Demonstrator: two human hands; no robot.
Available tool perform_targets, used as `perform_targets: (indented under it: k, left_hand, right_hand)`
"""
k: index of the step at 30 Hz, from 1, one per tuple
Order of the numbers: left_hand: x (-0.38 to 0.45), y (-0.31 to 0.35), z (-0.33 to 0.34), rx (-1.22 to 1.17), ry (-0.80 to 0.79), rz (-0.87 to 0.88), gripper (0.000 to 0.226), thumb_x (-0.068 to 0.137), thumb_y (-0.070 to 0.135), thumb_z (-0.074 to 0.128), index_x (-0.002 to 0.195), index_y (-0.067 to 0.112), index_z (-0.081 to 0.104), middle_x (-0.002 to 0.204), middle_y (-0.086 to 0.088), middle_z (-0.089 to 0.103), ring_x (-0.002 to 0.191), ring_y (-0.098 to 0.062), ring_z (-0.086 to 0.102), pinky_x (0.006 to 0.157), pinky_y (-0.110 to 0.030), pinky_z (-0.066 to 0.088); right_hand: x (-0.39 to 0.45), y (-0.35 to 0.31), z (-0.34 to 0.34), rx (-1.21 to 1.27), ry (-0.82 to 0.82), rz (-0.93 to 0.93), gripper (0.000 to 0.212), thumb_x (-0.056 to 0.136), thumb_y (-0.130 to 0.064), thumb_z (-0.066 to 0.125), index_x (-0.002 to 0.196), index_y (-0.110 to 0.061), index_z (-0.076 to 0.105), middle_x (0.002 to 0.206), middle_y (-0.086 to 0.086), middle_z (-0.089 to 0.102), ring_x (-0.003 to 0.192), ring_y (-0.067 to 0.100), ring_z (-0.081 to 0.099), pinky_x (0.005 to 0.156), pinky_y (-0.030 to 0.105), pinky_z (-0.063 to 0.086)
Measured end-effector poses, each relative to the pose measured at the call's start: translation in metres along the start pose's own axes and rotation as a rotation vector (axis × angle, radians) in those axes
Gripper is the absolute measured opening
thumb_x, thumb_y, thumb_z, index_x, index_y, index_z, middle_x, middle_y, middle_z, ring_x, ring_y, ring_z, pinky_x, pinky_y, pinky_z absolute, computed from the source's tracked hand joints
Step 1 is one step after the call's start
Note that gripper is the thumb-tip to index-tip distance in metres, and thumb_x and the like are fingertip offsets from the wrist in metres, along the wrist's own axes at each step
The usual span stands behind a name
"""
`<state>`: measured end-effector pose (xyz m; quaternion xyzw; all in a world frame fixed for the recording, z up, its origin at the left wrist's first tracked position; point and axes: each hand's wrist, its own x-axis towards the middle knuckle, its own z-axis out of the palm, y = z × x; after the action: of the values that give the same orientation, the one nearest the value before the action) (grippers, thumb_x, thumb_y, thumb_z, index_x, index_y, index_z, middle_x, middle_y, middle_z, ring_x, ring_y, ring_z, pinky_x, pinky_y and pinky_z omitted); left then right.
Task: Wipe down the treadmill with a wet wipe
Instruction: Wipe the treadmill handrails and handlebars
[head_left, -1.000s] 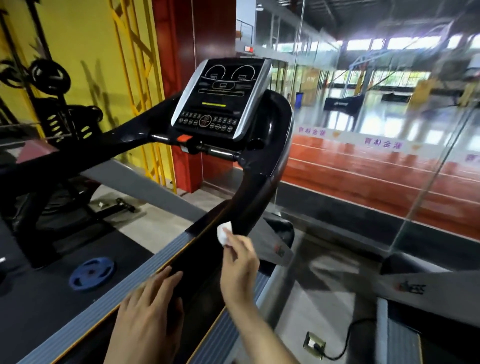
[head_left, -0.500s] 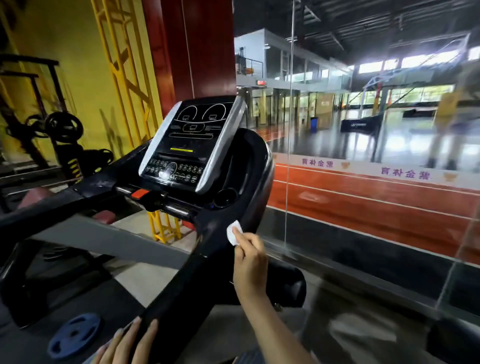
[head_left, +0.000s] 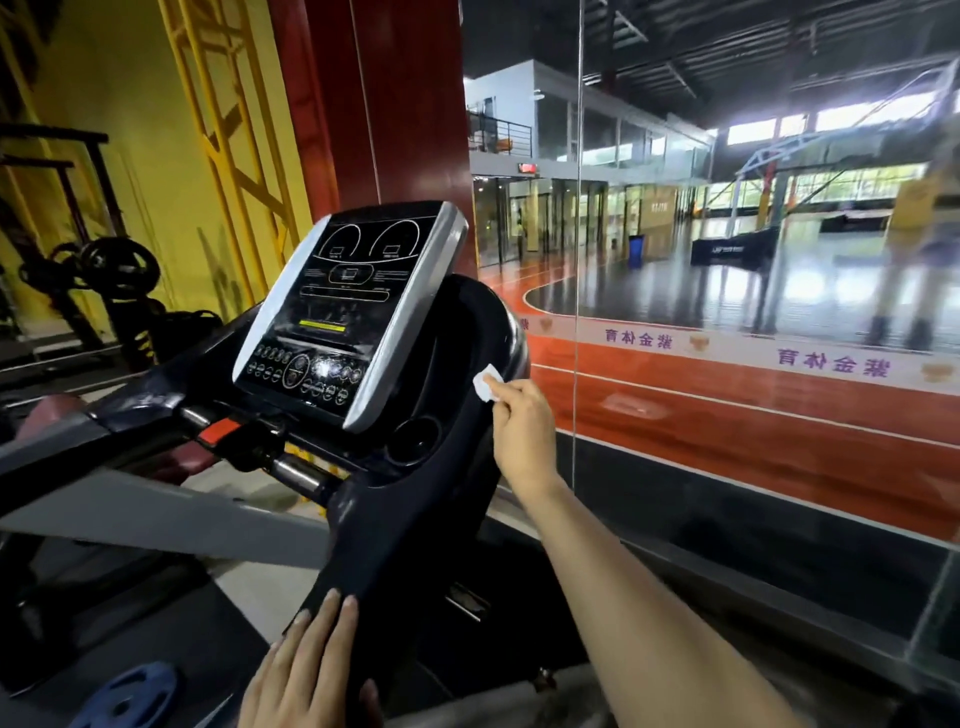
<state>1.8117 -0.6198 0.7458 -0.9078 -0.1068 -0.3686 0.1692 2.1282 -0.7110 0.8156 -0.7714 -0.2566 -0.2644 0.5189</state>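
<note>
The black treadmill (head_left: 395, 525) fills the left and middle of the view, its silver-edged console (head_left: 343, 312) tilted toward me. My right hand (head_left: 522, 426) pinches a small folded white wet wipe (head_left: 485, 383) and presses it against the right black upright arm just beside the console. My left hand (head_left: 306, 670) lies flat with straight fingers on the lower part of the same upright, near the bottom edge of the view.
A glass wall (head_left: 727, 364) stands right of the treadmill, with a sports court behind it. A red pillar (head_left: 395, 104) and yellow frame (head_left: 228, 130) rise behind the console. Weight racks (head_left: 104, 280) stand at left; a blue weight plate (head_left: 130, 696) lies on the floor.
My right hand has slid the wipe up the right upright from near the deck to beside the console. My view rose with it, and my left hand moved up onto the upright.
</note>
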Motion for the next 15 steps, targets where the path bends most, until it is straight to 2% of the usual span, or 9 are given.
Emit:
perform_targets:
  k: [1,2,3,4,6,8,10,12,15]
  left_hand:
    - [0.004,0.006,0.001,-0.197,-0.187,-0.060,0.070,0.100,0.051,0.021,0.127,0.004,0.066,0.144,-0.018,0.056,0.113,-0.021,0.054,0.112,-0.021,0.024]
    - [0.012,0.015,0.007,-0.333,-0.200,-0.095,0.072,0.102,0.050,0.020,0.123,0.004,0.071,0.136,-0.018,0.063,0.117,-0.025,0.052,0.115,-0.019,0.020]
    - [0.010,0.023,0.011,-0.423,-0.303,-0.128,0.071,0.102,0.050,0.020,0.124,0.005,0.071,0.133,-0.017,0.065,0.121,-0.027,0.050,0.116,-0.019,0.017]
    - [0.015,0.029,0.018,-0.419,-0.209,-0.181,0.065,0.102,0.048,0.024,0.127,0.006,0.069,0.135,-0.017,0.064,0.124,-0.029,0.050,0.116,-0.022,0.018]
    - [0.027,0.031,0.029,-0.417,-0.085,-0.214,0.056,0.095,0.040,0.039,0.132,0.006,0.065,0.140,-0.017,0.061,0.129,-0.032,0.051,0.111,-0.031,0.027]
    - [0.038,0.033,0.034,-0.391,-0.080,-0.209,0.059,0.090,0.037,0.042,0.135,0.004,0.063,0.143,-0.018,0.058,0.129,-0.037,0.056,0.106,-0.041,0.035]
    - [0.044,0.041,0.037,-0.396,-0.058,-0.220,0.057,0.096,0.035,0.037,0.137,0.002,0.060,0.144,-0.018,0.057,0.129,-0.039,0.056,0.106,-0.044,0.036]
    - [0.049,0.044,0.040,-0.417,-0.046,-0.237,0.054,0.095,0.022,0.036,0.139,0.000,0.057,0.144,-0.018,0.057,0.129,-0.039,0.056,0.106,-0.041,0.034]
    - [0.050,0.045,0.043,-0.425,-0.040,-0.313,0.055,0.093,0.017,0.032,0.139,0.000,0.057,0.144,-0.017,0.057,0.129,-0.039,0.055,0.106,-0.039,0.030]
  right_hand:
    - [0.011,0.000,-0.002,-0.016,-0.013,-0.005,0.037,0.095,-0.001,0.054,0.125,-0.017,0.069,0.106,-0.002,0.058,0.096,0.015,0.058,0.087,0.011,0.040]
    - [0.018,0.000,-0.003,-0.033,-0.027,-0.009,0.037,0.095,-0.002,0.053,0.125,-0.016,0.069,0.104,-0.003,0.057,0.095,0.015,0.057,0.084,0.006,0.035]
    - [0.020,-0.001,-0.004,-0.045,-0.034,-0.011,0.037,0.095,-0.001,0.053,0.125,-0.016,0.069,0.103,-0.004,0.055,0.094,0.015,0.057,0.082,0.003,0.033]
    - [0.016,-0.002,-0.004,-0.045,-0.029,-0.024,0.037,0.094,0.000,0.053,0.124,-0.016,0.069,0.101,-0.005,0.054,0.092,0.015,0.057,0.082,0.002,0.033]
    - [-0.016,-0.006,-0.004,-0.002,-0.008,-0.085,0.039,0.089,0.004,0.056,0.120,-0.013,0.072,0.099,-0.004,0.055,0.090,0.015,0.057,0.085,0.014,0.043]
    - [-0.070,-0.009,-0.005,0.041,0.006,-0.158,0.043,0.085,0.005,0.057,0.122,-0.014,0.070,0.100,-0.001,0.057,0.091,0.017,0.058,0.087,0.027,0.049]
    - [-0.126,-0.003,-0.007,0.109,-0.053,-0.172,0.048,0.088,0.001,0.055,0.130,-0.018,0.065,0.103,-0.002,0.057,0.094,0.016,0.059,0.090,0.022,0.047]
    - [-0.175,-0.002,-0.005,0.177,-0.138,-0.100,0.039,0.094,-0.010,0.055,0.128,-0.026,0.066,0.111,-0.004,0.059,0.100,0.015,0.062,0.093,0.019,0.048]
    - [-0.222,-0.020,-0.002,0.493,-0.199,0.166,0.018,0.098,-0.013,0.061,0.110,-0.017,0.074,0.111,0.009,0.069,0.109,0.019,0.066,0.097,0.037,0.053]
